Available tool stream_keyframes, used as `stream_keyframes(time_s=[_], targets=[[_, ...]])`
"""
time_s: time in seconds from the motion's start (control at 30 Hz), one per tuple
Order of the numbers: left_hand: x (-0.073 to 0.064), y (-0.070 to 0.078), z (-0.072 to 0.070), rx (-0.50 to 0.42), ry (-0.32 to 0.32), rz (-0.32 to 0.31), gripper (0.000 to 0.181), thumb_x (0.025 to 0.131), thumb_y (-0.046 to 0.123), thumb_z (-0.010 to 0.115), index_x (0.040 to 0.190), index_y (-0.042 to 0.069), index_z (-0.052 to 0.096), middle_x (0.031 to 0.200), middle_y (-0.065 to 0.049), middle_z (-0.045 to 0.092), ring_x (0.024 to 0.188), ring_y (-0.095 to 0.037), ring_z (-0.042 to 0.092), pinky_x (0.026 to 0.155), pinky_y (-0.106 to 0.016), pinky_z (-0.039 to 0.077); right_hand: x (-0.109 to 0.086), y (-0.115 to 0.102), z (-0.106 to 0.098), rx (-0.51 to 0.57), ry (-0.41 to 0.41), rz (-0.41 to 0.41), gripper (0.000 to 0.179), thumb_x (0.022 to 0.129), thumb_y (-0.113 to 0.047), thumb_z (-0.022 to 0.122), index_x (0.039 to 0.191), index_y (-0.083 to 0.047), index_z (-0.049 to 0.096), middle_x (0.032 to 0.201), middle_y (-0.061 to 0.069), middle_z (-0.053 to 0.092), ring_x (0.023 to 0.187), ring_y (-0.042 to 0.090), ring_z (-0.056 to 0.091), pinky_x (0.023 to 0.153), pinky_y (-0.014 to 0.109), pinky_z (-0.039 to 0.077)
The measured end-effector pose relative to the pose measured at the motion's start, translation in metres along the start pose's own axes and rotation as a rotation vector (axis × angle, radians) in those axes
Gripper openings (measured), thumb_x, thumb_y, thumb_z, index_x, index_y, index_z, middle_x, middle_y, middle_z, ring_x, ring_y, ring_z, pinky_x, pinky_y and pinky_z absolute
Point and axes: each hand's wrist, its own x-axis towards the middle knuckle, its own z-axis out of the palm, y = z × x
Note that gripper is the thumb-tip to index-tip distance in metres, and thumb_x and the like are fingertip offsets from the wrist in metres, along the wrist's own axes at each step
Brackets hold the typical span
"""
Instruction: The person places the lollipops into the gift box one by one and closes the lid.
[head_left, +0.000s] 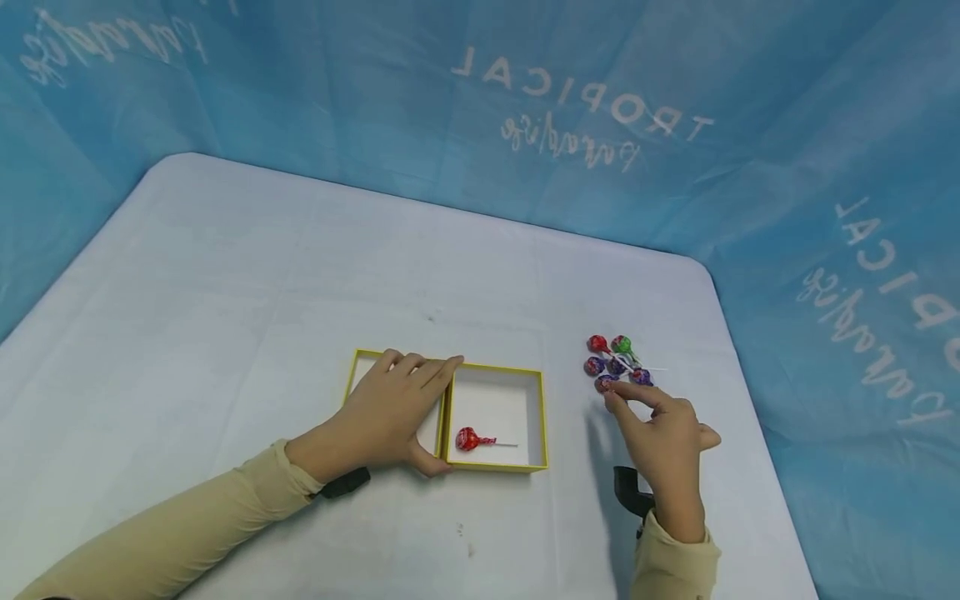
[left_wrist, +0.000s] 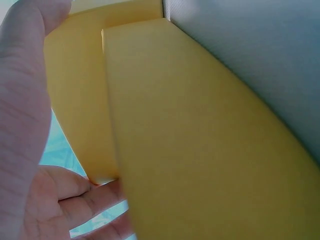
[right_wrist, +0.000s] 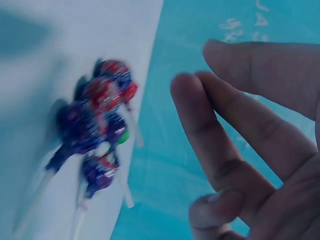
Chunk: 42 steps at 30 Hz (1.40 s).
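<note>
My left hand (head_left: 386, 408) lies across the left tray of a yellow-edged box (head_left: 358, 367), covering most of it. Its thumb is at the near edge and its fingertips at the far edge, gripping the box near the seam. In the left wrist view, thumb and fingers sit around the yellow walls (left_wrist: 200, 125). A red-wrapped lollipop (head_left: 467, 439) lies in the right tray (head_left: 498, 392), its stick pointing right. My right hand (head_left: 663, 433) hovers by several lollipops (head_left: 595, 366); in the right wrist view a gap shows between thumb and fingers (right_wrist: 197, 110), with nothing held.
The lollipops, in red, green and purple wrappers, lie bunched on the white tabletop (head_left: 300, 250) to the right of the box. Blue printed cloth (head_left: 375, 100) hangs behind the table and along its sides.
</note>
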Motion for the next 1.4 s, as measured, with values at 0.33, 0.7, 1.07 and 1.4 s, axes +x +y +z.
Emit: stream_keyframes(time_s=[0.33,0.7,1.07,1.4], targets=[[-0.001,0.0,-0.004,-0.004,-0.014,-0.012,0.128,0.058,0.087,0.069,0.154,0.008,0.038,0.138,0.0,0.059,0.117,-0.025,0.056,0.099,-0.044,0.038,0.006,0.012,0.009,-0.09,0.083,0.113,0.028,0.085,-0.025,0.08,0.105,-0.005,0.08,0.087,0.021,0.07,0.094,0.037,0.048,0.081,0.062,0.007],[-0.002,-0.002,-0.003,-0.007,0.005,-0.014,0.128,0.058,0.087,0.068,0.154,0.008,0.038,0.137,0.001,0.06,0.116,-0.025,0.057,0.098,-0.043,0.038,0.01,0.019,0.012,-0.125,0.023,0.191,0.033,0.086,-0.028,0.078,0.107,-0.003,0.078,0.075,0.019,0.066,0.097,0.039,0.047,0.084,0.065,0.008],[-0.002,0.0,-0.002,-0.023,-0.023,-0.011,0.128,0.059,0.087,0.068,0.155,0.008,0.037,0.138,0.001,0.059,0.117,-0.026,0.056,0.1,-0.044,0.038,0.003,0.025,0.012,-0.178,-0.011,0.252,0.045,0.083,-0.039,0.08,0.109,-0.003,0.078,0.08,0.022,0.063,0.097,0.039,0.046,0.08,0.062,0.01],[-0.002,0.0,-0.003,-0.004,-0.002,-0.009,0.128,0.058,0.088,0.068,0.154,0.008,0.038,0.136,0.001,0.06,0.115,-0.025,0.057,0.099,-0.044,0.038,0.005,0.025,0.014,-0.194,-0.031,0.239,0.043,0.082,-0.037,0.081,0.108,-0.003,0.078,0.093,0.025,0.066,0.101,0.041,0.047,0.083,0.064,0.013]])
